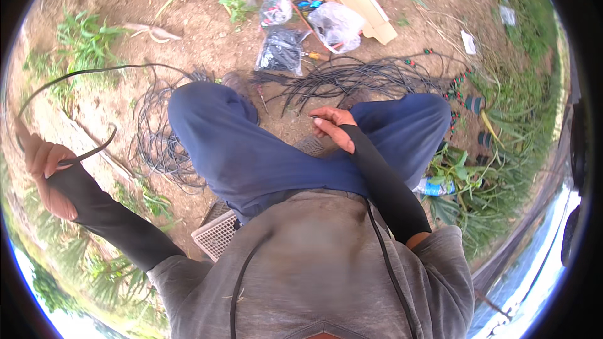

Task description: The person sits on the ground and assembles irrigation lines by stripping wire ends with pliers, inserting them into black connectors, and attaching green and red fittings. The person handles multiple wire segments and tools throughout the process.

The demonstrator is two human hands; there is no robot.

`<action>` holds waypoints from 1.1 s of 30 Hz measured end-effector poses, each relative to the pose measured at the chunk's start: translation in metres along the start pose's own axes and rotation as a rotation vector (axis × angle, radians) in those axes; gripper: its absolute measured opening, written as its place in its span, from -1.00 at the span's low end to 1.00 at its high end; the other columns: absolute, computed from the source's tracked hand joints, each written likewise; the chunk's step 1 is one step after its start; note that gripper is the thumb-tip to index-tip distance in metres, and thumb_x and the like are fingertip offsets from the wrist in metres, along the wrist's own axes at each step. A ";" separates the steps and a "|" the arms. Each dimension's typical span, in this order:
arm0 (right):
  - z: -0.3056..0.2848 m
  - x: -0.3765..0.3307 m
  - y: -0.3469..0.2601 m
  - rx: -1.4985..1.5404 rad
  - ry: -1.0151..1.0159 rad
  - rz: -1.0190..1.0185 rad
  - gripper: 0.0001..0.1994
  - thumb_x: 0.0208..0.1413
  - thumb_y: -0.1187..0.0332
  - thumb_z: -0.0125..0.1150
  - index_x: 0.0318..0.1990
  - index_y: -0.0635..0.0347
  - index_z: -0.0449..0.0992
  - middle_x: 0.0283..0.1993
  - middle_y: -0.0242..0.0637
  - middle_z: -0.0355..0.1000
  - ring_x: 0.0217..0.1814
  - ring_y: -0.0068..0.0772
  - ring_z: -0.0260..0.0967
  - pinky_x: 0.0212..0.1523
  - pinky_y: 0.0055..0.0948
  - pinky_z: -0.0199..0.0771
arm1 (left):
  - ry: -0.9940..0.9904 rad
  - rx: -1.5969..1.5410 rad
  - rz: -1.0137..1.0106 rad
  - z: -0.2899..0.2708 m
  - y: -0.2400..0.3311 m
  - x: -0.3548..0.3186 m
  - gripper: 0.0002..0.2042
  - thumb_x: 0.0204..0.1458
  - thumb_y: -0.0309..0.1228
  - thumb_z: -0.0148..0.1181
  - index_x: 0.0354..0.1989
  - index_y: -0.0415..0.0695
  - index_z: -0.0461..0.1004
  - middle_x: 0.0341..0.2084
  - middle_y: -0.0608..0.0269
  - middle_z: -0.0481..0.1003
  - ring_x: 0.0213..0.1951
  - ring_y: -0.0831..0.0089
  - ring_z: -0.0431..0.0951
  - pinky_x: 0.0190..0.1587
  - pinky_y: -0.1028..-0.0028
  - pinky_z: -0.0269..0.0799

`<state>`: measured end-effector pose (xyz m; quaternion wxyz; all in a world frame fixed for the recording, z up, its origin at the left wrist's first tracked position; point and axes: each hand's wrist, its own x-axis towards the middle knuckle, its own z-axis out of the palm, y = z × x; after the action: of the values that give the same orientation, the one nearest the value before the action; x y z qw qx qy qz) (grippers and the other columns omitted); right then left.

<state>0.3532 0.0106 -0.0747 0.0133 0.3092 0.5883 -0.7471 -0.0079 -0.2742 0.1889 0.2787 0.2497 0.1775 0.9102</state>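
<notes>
Across the upper middle of the frame I see a spread of black cables on bare dirt. At far left my left hand curls its fingers around one black cable; at centre my right hand pinches something too small to tell.

head-worn fisheye, steeply down, close overhead

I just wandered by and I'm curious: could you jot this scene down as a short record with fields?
Setting: bare dirt ground with weeds, outdoors
Person: seated on a plastic crate
Left hand: raised out to the side, gripping a black cable that arcs overhead
Right hand: over the knees, pinching something thin, too small to tell
Ahead: bundle of black cables, plastic bags, cardboard
Left side: coiled wire
</notes>
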 end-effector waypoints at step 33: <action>-0.060 -0.102 -0.072 0.250 -0.240 -0.284 -0.71 0.27 0.20 -0.04 -0.18 0.28 0.45 -0.36 -0.39 0.39 -0.44 -0.67 0.24 -0.45 -0.64 0.22 | 0.369 0.511 -0.181 -0.079 -0.165 -0.028 -0.78 0.20 -0.29 0.07 -0.13 -0.18 0.38 -0.13 0.19 0.47 0.05 0.28 0.43 0.04 0.31 0.40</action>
<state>0.4347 0.0508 0.0303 -0.0607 0.1316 0.5228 -0.8401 0.0380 -0.1764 0.0378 0.2498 0.1259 0.4692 0.8376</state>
